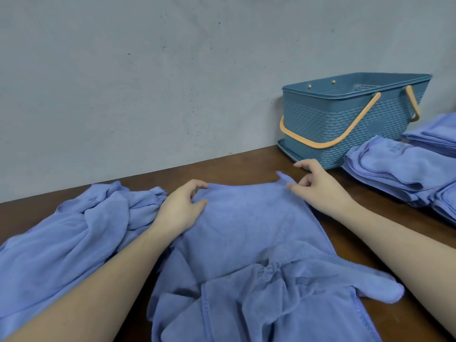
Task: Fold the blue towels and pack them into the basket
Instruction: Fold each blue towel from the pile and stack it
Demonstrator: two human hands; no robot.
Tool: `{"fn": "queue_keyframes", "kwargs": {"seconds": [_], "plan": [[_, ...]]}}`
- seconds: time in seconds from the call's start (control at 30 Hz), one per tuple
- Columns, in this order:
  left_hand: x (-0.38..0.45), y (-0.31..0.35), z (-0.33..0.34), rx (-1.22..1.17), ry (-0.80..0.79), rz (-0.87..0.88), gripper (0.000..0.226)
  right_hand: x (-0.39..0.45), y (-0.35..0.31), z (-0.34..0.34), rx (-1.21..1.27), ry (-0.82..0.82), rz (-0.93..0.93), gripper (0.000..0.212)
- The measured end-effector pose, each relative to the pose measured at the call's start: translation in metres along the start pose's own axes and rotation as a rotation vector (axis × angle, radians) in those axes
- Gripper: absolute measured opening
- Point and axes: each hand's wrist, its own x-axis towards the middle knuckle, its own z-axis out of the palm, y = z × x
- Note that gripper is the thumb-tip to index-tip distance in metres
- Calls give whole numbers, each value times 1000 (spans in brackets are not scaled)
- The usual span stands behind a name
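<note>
A blue towel point(246, 225) lies spread in front of me on the brown table point(249, 166), its near part rumpled. My left hand point(181, 206) pinches the towel's far edge on the left. My right hand point(318, 186) pinches the far right corner between thumb and fingers. The teal plastic basket point(328, 124) with orange handles stands at the back right against the wall, and I see nothing inside it from here.
A heap of unfolded blue towels point(61, 240) lies at my left. Stacks of folded blue towels point(399, 171) sit on the right, next to the basket. A grey wall point(148, 82) closes the table's far side.
</note>
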Motion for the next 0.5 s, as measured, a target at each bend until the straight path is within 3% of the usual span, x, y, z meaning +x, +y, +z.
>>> {"fn": "queue_keyframes", "kwargs": {"seconds": [0.1,0.3,0.5], "plan": [[6,6,-2,-102,108,60,25,-5,-2,-3,-27,-126,-44,69],[30,17,-4,-160,143,9,19,14,-2,-12,-293,99,-283,37],[56,11,3,-440,152,-239,22,69,6,-11,-553,24,-386,30]]}}
